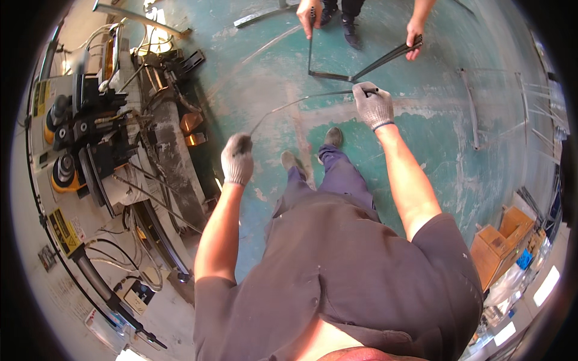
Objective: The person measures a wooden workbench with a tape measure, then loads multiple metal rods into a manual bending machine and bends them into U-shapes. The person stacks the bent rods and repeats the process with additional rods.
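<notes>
Both my hands wear grey knit gloves. My left hand is closed around one end of a thin bent metal rod, near the machine. My right hand grips the rod's other end, farther out over the green floor. The rod arcs between them above my shoes. Across from me another person's bare hands hold a dark bent metal bar shaped like a frame, its corner close to my right hand.
A large bending machine with yellow parts, hoses and cables fills the left side. Metal bars lie on the worn green floor to the right. Cardboard boxes stand at the lower right.
</notes>
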{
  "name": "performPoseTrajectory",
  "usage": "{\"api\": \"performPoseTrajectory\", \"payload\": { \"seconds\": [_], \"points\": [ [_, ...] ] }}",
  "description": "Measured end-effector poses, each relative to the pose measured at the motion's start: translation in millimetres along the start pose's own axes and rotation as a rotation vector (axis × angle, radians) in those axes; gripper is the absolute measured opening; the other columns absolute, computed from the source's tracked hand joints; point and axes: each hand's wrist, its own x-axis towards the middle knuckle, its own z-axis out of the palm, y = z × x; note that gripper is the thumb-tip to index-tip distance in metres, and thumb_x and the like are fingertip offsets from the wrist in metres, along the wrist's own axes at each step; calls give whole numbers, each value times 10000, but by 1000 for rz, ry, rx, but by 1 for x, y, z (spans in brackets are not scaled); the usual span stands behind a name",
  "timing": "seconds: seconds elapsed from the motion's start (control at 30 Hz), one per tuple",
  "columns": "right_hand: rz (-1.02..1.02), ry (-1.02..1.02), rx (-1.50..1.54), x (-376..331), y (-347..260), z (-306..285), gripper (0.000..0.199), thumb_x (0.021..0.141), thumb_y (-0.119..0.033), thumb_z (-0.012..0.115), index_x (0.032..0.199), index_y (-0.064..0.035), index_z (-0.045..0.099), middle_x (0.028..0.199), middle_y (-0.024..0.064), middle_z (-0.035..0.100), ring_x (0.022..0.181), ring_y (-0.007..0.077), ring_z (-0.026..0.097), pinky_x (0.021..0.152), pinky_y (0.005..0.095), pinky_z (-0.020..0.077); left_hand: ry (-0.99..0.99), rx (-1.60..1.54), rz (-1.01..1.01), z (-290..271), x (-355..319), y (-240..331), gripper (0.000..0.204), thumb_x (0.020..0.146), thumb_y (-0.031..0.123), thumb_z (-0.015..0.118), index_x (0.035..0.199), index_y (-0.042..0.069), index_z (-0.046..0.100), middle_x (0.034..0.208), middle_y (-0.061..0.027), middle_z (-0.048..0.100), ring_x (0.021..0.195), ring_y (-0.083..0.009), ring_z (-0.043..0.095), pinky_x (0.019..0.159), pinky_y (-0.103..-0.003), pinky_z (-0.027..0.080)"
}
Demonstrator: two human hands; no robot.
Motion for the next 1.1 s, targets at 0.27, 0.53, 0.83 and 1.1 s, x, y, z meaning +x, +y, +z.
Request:
{"api": "performPoseTrajectory", "payload": {
  "seconds": [0.27, 0.53, 0.83, 1.1],
  "points": [
    [148, 127, -249, 19, 86, -54, 327, 1020, -348, 565, 927, -79, 726, 884, 199, 729, 865, 417, 725, 765, 468, 586, -8, 107, -14, 106, 131, 58, 174, 936, 202, 753, 1073, 94, 767, 1049, -163, 763, 987, -354, 739, 872, -407, 579],
    [204, 191, -253, 63, 141, -70, 335, 1020, -346, 537, 914, -86, 718, 861, 209, 726, 830, 441, 714, 752, 512, 582, -20, 113, -104, 180, 193, 110, 174, 954, 179, 746, 1095, 79, 768, 1025, -156, 796, 970, -291, 768, 873, -365, 577],
    [204, 260, -194, 98, 170, -57, 348, 1014, -374, 561, 913, -74, 706, 839, 212, 716, 828, 458, 700, 737, 517, 572, -4, 55, -205, 205, 225, 126, 184, 944, 122, 755, 1115, 53, 755, 1007, -155, 802, 964, -238, 770, 878, -340, 566],
    [242, 245, -253, 118, 176, -42, 362, 1015, -374, 569, 884, -63, 699, 835, 229, 715, 814, 463, 700, 735, 531, 572, -19, -4, -211, 220, 252, 111, 221, 959, 116, 744, 1161, 29, 736, 1050, -154, 796, 988, -244, 756, 904, -341, 558]
  ]
}}
